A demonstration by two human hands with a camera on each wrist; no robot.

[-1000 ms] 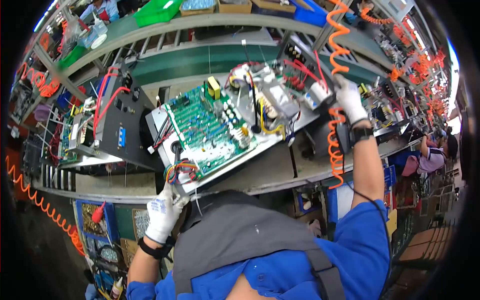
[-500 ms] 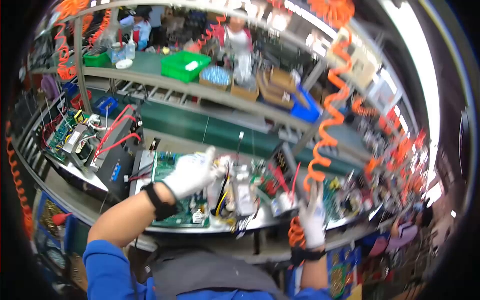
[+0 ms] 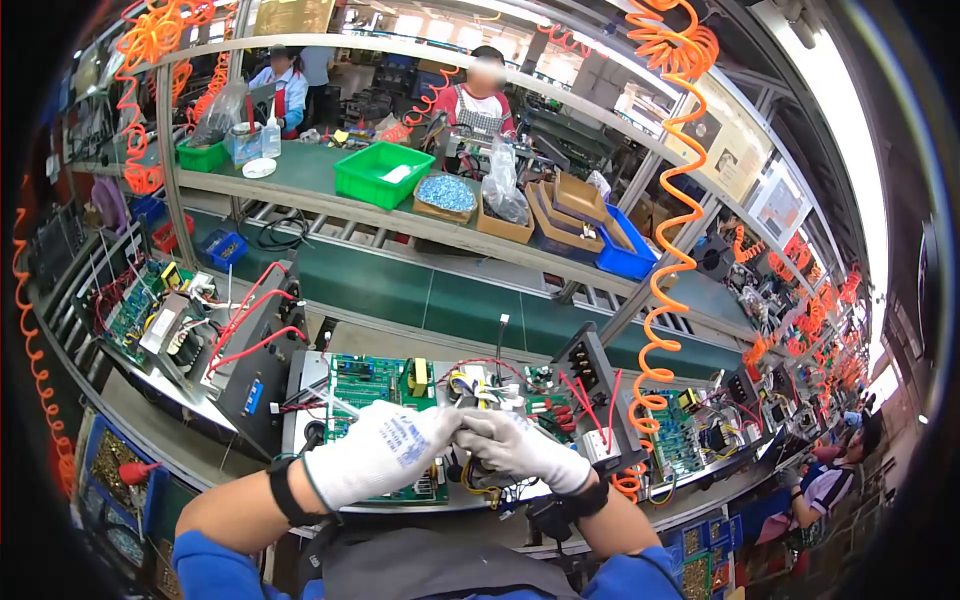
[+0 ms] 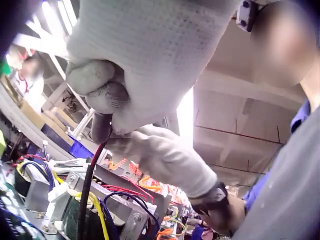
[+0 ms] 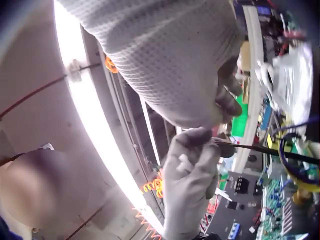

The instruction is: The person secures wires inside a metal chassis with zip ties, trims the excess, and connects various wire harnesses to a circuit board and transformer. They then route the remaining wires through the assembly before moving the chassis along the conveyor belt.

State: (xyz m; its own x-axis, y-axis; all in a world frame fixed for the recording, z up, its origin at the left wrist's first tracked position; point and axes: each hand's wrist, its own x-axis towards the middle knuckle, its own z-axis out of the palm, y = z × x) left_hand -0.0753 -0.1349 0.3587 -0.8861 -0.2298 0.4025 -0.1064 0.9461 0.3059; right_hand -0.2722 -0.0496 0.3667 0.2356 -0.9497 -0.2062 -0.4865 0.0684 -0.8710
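Shelf (image 3: 310, 186): green bin (image 3: 368, 188) (white slip (image 3: 396, 173) inside), carton (image 3: 440, 213) of blue pieces (image 3: 446, 193).
Left hand (image 3: 385, 452): grip pinching dark cable (image 4: 85, 195). Right hand (image 3: 522, 450): can't tell.

The gloves (image 3: 395, 450) are bumpy, dull knitted cloth. The wire (image 4: 85, 197) has a smooth plastic skin. The green bin (image 3: 383, 172) is shiny plastic. The bag (image 3: 504, 184) is thin, crinkly, see-through plastic. The boxes (image 3: 580, 196) are dull card. The apron (image 3: 420, 555) is dull cloth.
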